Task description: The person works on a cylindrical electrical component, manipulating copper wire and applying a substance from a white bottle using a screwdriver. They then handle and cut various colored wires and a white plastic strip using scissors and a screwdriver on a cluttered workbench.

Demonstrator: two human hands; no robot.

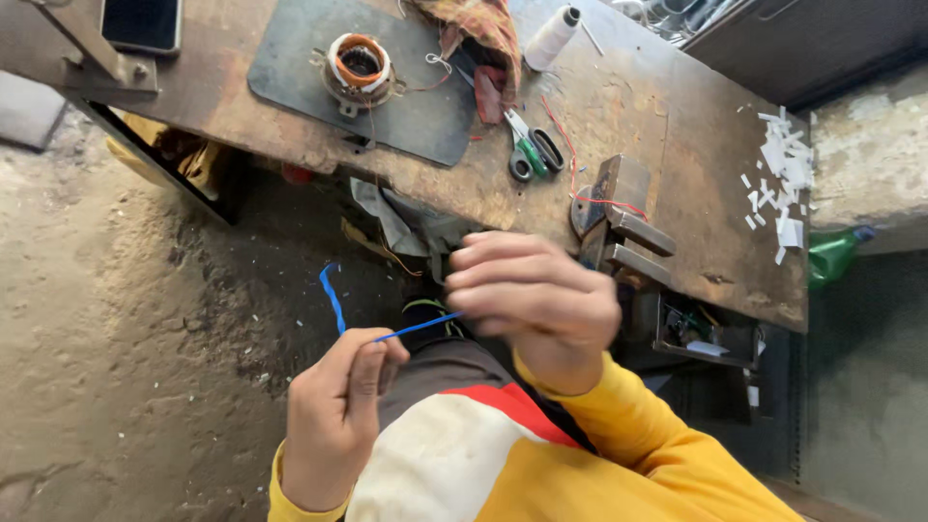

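A thin blue strip (pixel 333 300) runs between my two hands, in front of the workbench. My left hand (pixel 333 416) pinches it near the middle, and the free end curls upward to the left. My right hand (pixel 532 304) is closed on the other end, a little higher and blurred by motion. Both sleeves are yellow. Behind the hands, on the rusty workbench (pixel 667 135), a small motor stator (pixel 361 68) with copper windings sits on a dark metal plate (pixel 290 68).
Green-handled scissors (pixel 530 152), a red wire (pixel 570 159), a white thread spool (pixel 551 39), a cloth rag (pixel 478 29) and a pile of white paper slips (pixel 783 169) lie on the bench. A phone (pixel 142 23) sits far left. A green bottle (pixel 833 255) stands at right.
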